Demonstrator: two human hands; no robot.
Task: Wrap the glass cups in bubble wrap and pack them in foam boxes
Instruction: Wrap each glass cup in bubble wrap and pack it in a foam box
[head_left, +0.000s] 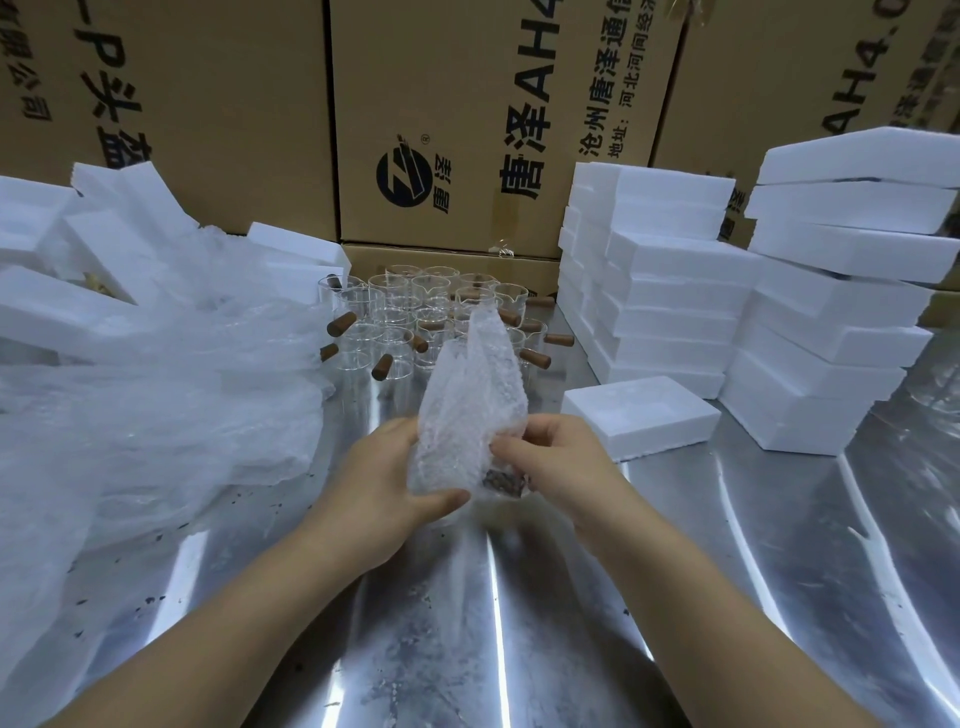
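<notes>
We face a wall of big brown cardboard cartons printed in black. They stand behind a shiny sheet-metal table.

On our right rise stacks of white rectangular foam boxes. On our left lie a loose heap of white foam pieces and a crumpled clear plastic sheet. Between them, at the far middle of the table, stands a cluster of clear glass cups with brown wooden stub handles, not yet wrapped.

One low white foam box lies flat by itself in front of the right stacks. It is beyond and to the right of our hands, nearer the right one, so we judge that the packing move will go that way.

We hold the piece of clear bubble wrap above the table's middle, its long axis roughly upright and its loose end pointing up and away. A dark brown patch shows through its lower right, probably the handle of a cup inside, though the glass itself cannot be made out.

Our left hand cradles the bundle from the left. Its thumb is curled under the bottom and its fingers are hidden behind the wrap. Our right hand comes in from the right with its fingers curled, pinching the wrap's edge just above the brown patch. The wrapping looks unfinished, since the top is still open.
</notes>
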